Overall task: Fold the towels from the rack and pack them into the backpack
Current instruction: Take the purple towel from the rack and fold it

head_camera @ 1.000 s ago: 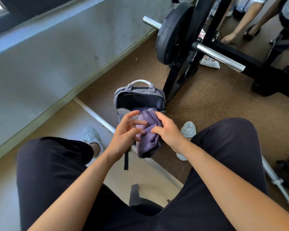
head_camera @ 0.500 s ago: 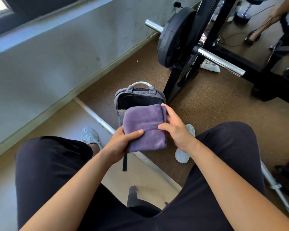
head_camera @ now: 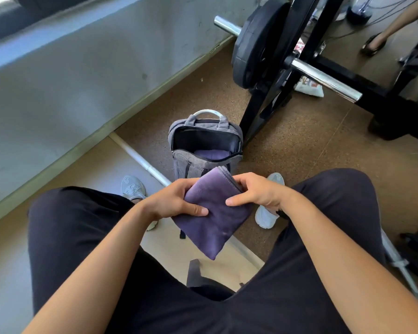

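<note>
Both hands meet just below the middle of the frame and share one folded purple towel (head_camera: 215, 220). At its left edge, the left hand (head_camera: 171, 201) grips it with the thumb lying flat across the top face and the fingers curled behind. At the upper right edge, the right hand (head_camera: 256, 191) pinches it with the thumb on the front and the fingers wrapped over the stacked folds. The towel hangs tilted, one corner pointing down between the person's dark-trousered knees.

Directly above the towel in the picture, the grey backpack (head_camera: 193, 162) stands upright on the brown floor (head_camera: 311, 145), its main compartment unzipped and gaping. A second purple towel (head_camera: 211, 154) lies inside it, low in the opening. The held towel's top corner overlaps the backpack's front in this view; whether they touch cannot be told.

Grey sneakers show at either side of the hands. In the upper right, a black weight plate (head_camera: 256, 44) sits on a chrome bar (head_camera: 323, 80) held by a black rack (head_camera: 263, 112).
</note>
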Motion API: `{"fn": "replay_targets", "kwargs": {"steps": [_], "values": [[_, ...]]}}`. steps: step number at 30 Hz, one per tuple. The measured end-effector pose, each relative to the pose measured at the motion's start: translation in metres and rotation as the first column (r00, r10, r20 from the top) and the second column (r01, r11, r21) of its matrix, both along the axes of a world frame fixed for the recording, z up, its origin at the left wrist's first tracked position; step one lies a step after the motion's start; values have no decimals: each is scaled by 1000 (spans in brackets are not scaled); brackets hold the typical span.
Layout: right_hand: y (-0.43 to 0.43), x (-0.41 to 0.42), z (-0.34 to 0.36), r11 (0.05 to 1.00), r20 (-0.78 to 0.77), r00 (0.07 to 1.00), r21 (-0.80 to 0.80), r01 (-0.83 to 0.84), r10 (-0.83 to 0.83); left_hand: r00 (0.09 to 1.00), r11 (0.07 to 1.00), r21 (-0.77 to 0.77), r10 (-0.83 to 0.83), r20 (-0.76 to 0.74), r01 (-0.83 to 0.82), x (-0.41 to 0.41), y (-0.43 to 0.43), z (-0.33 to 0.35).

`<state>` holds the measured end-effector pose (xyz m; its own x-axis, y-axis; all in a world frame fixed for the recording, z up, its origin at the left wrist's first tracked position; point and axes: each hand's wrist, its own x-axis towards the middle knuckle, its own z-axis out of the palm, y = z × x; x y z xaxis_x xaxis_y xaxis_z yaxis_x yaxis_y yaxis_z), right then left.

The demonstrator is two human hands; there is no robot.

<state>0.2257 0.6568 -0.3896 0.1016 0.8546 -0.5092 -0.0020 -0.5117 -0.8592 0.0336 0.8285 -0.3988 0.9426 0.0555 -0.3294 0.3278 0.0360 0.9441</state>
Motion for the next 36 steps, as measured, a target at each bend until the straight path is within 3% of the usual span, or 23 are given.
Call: {"fn": "replay_targets", "kwargs": {"steps": [2,6,9,13,19,24,29,33,36], "values": [[1,0,-1,999,-18,999,7,49,-49,998,999,-10,37,-47,-38,0,2,0],[2,4,2,981,-74,981,62,184,-180,937,951,1,305,-172,-309,1,10,-6],[3,7,5,942,-120,941,75,326,-316,894,885,-166,400,-203,-434,1,15,-9],[6,7,8,871,-201,866,96,483,-458,902,829,-355,406,-150,-432,4,10,-8],[4,7,12,884,-260,870,98,456,-420,854,799,-311,511,-103,-515,5,9,-15],[1,9,17,881,-365,842,103,461,-398,859,796,-376,512,0,-475,5,12,-11],[4,10,17,864,-370,832,126,487,-414,862,799,-405,504,46,-446,9,7,0],[2,12,14,902,-319,884,153,405,-343,861,746,-474,506,-53,-468,9,12,0],[3,9,9,919,-296,897,116,377,-330,847,772,-360,519,-117,-523,11,9,-4]]}}
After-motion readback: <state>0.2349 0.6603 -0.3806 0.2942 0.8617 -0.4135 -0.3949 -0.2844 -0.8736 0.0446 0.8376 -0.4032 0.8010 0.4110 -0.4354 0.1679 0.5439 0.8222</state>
